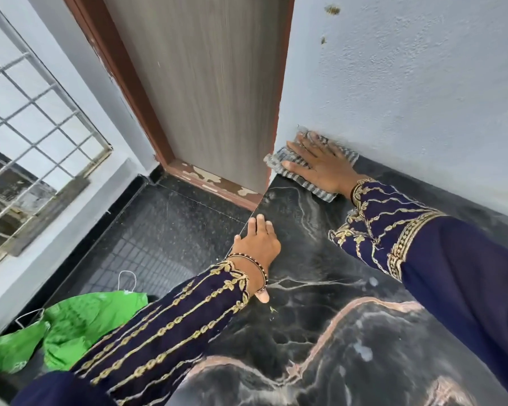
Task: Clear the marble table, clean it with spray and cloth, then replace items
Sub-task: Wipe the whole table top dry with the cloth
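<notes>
The black marble table [314, 291] with pale veins fills the lower right. At its far corner, against the wall, lies a grey striped cloth [279, 162]. My right hand [320, 165] presses flat on the cloth with fingers spread. My left hand [258, 244] rests on the table's left edge, fingers curled over the rim, holding nothing else. Both arms wear dark blue sleeves with gold embroidery. No spray bottle is in view.
A grey door [206, 92] in a brown frame stands just left of the table's far corner. A pale wall [408, 83] runs along the table's back. A green bag [71, 326] lies on the dark floor at lower left, below a grilled window [33, 136].
</notes>
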